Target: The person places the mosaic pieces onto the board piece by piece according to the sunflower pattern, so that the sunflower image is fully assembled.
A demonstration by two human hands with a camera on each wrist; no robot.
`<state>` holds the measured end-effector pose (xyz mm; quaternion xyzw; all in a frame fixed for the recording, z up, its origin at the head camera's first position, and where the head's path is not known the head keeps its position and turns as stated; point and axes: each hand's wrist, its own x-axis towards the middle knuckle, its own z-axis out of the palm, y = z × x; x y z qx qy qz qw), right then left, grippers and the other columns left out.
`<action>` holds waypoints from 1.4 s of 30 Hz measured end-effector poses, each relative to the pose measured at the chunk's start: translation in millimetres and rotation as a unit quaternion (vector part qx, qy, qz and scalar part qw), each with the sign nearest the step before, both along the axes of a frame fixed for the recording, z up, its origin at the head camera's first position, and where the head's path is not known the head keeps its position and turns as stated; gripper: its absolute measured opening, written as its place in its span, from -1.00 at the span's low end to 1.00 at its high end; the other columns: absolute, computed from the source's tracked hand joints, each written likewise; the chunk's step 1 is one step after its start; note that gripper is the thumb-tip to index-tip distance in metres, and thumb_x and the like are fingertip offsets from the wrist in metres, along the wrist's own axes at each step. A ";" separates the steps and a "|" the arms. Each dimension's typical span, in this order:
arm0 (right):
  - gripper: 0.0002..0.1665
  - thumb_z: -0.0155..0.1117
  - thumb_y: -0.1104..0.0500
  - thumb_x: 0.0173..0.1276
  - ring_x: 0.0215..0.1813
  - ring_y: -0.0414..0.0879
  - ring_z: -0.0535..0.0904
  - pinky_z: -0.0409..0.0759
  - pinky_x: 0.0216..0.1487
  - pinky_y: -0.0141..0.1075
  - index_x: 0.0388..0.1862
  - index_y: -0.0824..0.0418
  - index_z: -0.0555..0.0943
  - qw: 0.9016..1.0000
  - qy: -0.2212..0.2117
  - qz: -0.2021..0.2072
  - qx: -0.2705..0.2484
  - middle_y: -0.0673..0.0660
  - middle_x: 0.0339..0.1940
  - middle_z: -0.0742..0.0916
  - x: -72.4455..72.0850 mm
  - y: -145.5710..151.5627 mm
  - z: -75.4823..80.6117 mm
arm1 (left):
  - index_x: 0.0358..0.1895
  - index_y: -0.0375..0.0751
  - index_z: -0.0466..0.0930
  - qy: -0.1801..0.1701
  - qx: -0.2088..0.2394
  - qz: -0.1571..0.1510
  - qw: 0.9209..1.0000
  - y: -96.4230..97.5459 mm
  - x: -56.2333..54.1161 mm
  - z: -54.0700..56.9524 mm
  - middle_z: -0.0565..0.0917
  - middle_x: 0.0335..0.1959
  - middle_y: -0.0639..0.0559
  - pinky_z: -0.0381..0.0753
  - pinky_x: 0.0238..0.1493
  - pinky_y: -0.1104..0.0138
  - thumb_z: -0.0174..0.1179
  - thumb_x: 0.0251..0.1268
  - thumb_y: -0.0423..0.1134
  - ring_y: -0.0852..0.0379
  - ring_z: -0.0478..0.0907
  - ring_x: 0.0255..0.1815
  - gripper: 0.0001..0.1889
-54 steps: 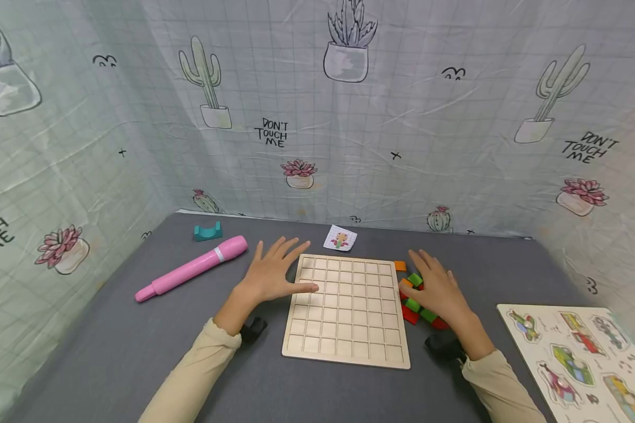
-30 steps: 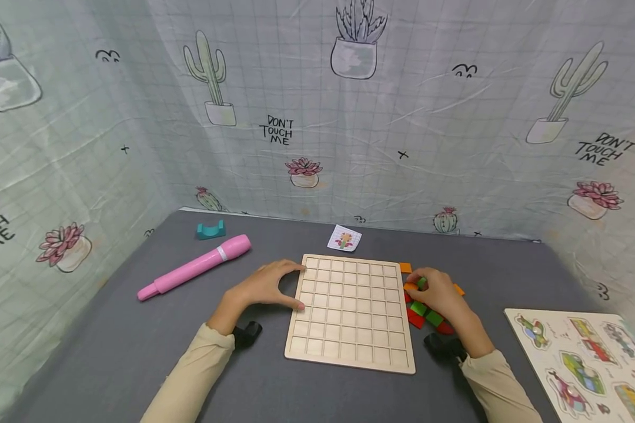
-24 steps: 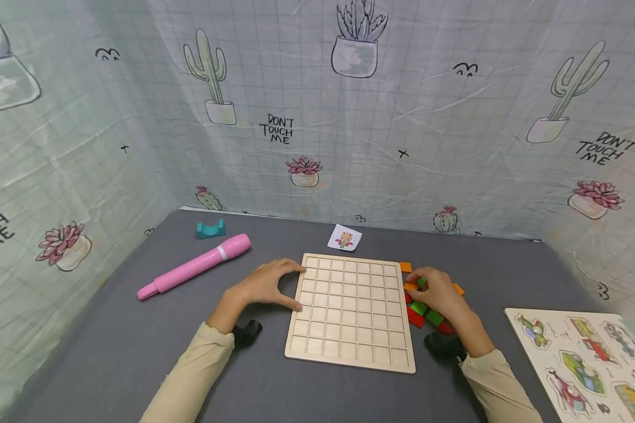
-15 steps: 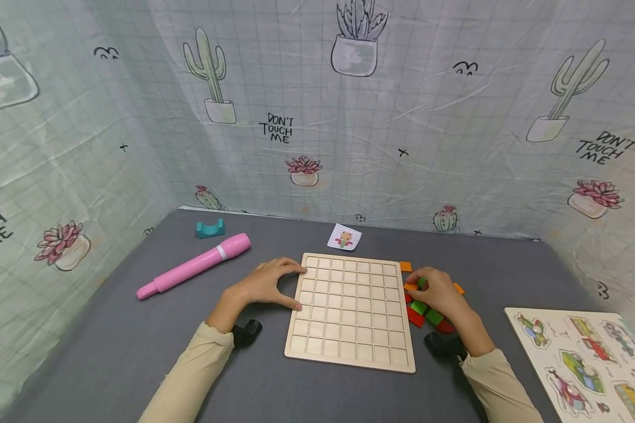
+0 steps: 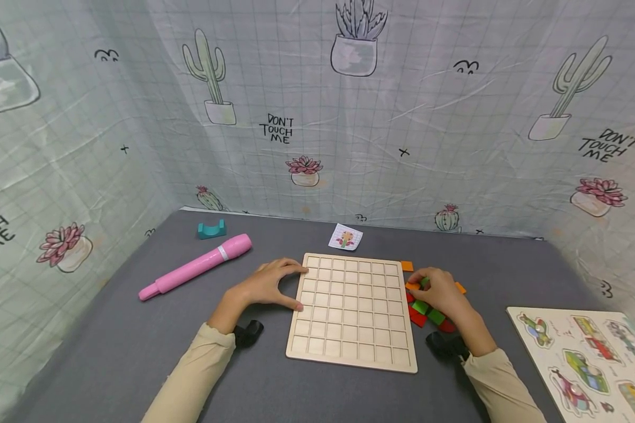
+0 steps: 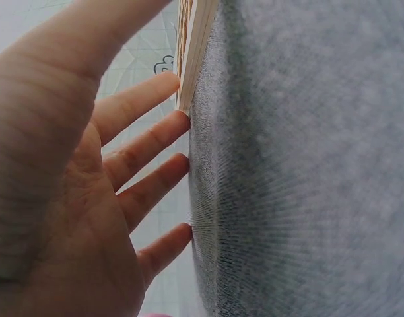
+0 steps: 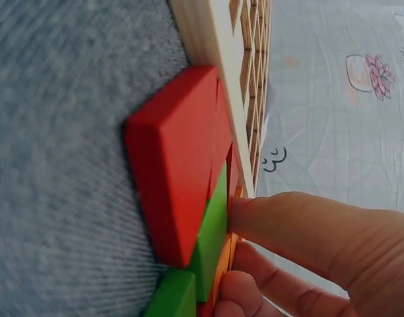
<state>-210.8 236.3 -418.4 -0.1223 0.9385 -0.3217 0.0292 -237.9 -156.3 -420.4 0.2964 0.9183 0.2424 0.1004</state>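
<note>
A pale cloth (image 5: 349, 126) with cactus drawings stands behind the grey counter (image 5: 95, 358). On the counter, at the right side, lies a picture puzzle board (image 5: 557, 336), cut by the edge of the head view. The wooden grid board (image 5: 351, 314) lies flat in the middle, between both hands. A pink marker-shaped object (image 5: 196, 268) lies slantwise at the left. The left hand (image 5: 261, 288) has a wide grip, its thumb and fingers spread at the left edge of the grid board. The right hand (image 5: 439, 292) has a narrow grip among the coloured blocks (image 5: 436, 317), which lie beside the board's right edge; whether it pinches one, I cannot tell surely. Beyond the board are a small printed card (image 5: 345, 237) and, farther left, a teal curved piece (image 5: 211, 232).
</note>
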 end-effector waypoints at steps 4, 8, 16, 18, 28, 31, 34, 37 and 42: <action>-0.77 0.35 0.36 0.22 -0.36 -0.03 0.56 0.57 -0.39 -0.25 -0.13 0.42 0.67 1.000 0.009 0.008 0.002 0.33 -0.16 0.70 -0.2 -0.2 1.6 | 0.37 -0.02 0.42 0.003 0.000 0.000 1.000 -2.0 -0.2 -0.5 0.40 0.31 -0.08 0.16 0.31 -0.19 0.48 -0.08 0.17 -0.17 0.29 0.36 -0.14; -0.73 0.33 0.36 0.22 -0.38 -0.03 0.57 0.57 -0.39 -0.24 -0.09 0.45 0.66 1.000 0.011 0.010 -0.003 0.35 -0.15 0.70 -0.7 -1.0 5.1 | 0.38 -0.01 0.41 0.003 -0.001 0.001 1.000 -3.7 -0.6 -1.0 0.39 0.31 -0.08 0.15 0.30 -0.19 0.47 -0.07 0.18 -0.16 0.29 0.36 -0.13; -0.74 0.33 0.37 0.24 -0.39 -0.03 0.56 0.54 -0.43 -0.26 -0.08 0.42 0.66 1.000 0.017 0.011 -0.010 0.35 -0.10 0.66 -1.6 -6.9 7.4 | 0.39 0.01 0.40 -0.003 -0.003 0.007 1.000 -6.2 -1.7 -2.5 0.38 0.32 -0.05 0.14 0.32 -0.16 0.47 -0.07 0.20 -0.14 0.28 0.37 -0.12; -0.74 0.35 0.36 0.23 -0.38 -0.04 0.56 0.55 -0.43 -0.27 -0.09 0.41 0.66 1.000 0.016 0.013 -0.008 0.35 -0.10 0.66 -1.5 -9.9 7.2 | 0.38 -0.01 0.40 -0.005 0.000 0.006 1.000 -6.4 -0.8 -1.1 0.38 0.32 -0.07 0.13 0.32 -0.16 0.47 -0.07 0.18 -0.16 0.28 0.37 -0.13; -0.73 0.40 0.35 0.19 -0.40 -0.09 0.43 0.42 -0.41 -0.31 -0.10 0.39 0.68 0.999 0.037 0.034 0.007 0.18 -0.32 0.62 -5.8 -26.4 8.1 | 0.37 -0.05 0.41 -0.003 0.008 0.000 1.000 -5.0 -1.4 -3.7 0.38 0.31 -0.09 0.14 0.31 -0.16 0.48 -0.06 0.15 -0.18 0.27 0.37 -0.14; -0.74 0.40 0.35 0.20 -0.34 -0.07 0.46 0.44 -0.39 -0.30 -0.11 0.36 0.68 0.998 0.039 0.039 0.006 0.21 -0.22 0.65 -6.6 -32.5 7.6 | 0.37 -0.05 0.41 -0.005 0.010 -0.002 1.000 -3.9 -1.2 -2.9 0.38 0.31 -0.09 0.13 0.31 -0.17 0.48 -0.07 0.15 -0.18 0.27 0.37 -0.14; -0.76 0.39 0.36 0.20 -0.31 -0.03 0.49 0.47 -0.39 -0.29 -0.13 0.36 0.69 0.998 0.039 0.044 -0.005 0.28 -0.14 0.66 -7.1 -39.4 6.6 | 0.37 -0.04 0.41 -0.013 0.010 -0.001 1.000 -2.6 -1.0 -1.7 0.38 0.32 -0.08 0.11 0.33 -0.16 0.48 -0.07 0.15 -0.17 0.26 0.38 -0.14; -0.77 0.39 0.37 0.19 -0.29 -0.03 0.52 0.50 -0.39 -0.30 -0.15 0.36 0.70 0.998 0.041 0.050 -0.017 0.28 -0.12 0.67 -7.9 -46.5 5.8 | 0.38 -0.03 0.41 -0.012 0.006 -0.001 1.000 -1.8 -0.8 -1.2 0.38 0.32 -0.08 0.12 0.33 -0.16 0.48 -0.07 0.16 -0.16 0.26 0.38 -0.14; -0.75 0.37 0.41 0.16 -0.36 -0.06 0.48 0.49 -0.39 -0.33 -0.14 0.41 0.68 0.996 0.038 0.072 -0.033 0.25 -0.20 0.66 -11.4 -57.8 6.8 | 0.38 -0.02 0.41 -0.009 0.005 -0.001 1.000 -1.5 -1.3 -1.0 0.38 0.32 -0.07 0.12 0.33 -0.15 0.49 -0.07 0.15 -0.16 0.26 0.38 -0.14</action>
